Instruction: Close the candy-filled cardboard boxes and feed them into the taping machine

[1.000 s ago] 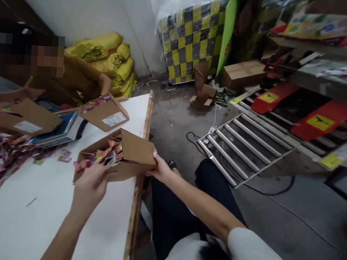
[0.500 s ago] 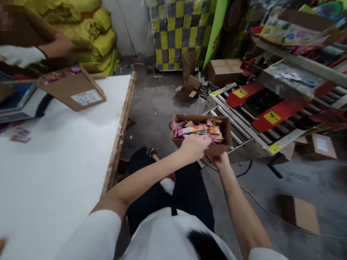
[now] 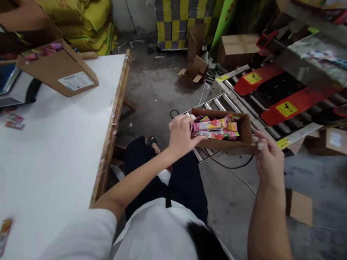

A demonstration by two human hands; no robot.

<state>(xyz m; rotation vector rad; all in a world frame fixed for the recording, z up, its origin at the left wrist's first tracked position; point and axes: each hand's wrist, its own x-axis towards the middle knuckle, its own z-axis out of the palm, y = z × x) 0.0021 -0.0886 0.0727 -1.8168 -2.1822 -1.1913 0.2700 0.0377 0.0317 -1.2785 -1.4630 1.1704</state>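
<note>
Left hand (image 3: 181, 135) and right hand (image 3: 268, 157) grip opposite ends of the box (image 3: 225, 145). Keep it level, packets (image 3: 210, 125) inside.

The open box (image 3: 227, 145) lies between the left hand (image 3: 182, 135) and the right hand (image 3: 269, 156), sachets (image 3: 210, 125) inside it, the roller conveyor (image 3: 233, 104) behind. To its left — across a strip of floor (image 3: 152, 89) — stands the table (image 3: 57, 158), bearing a second box (image 3: 65, 71) near the far end and a loose sachet (image 3: 2, 239) at the near left. Sacks (image 3: 80, 16) lie stacked beyond the table.
</note>
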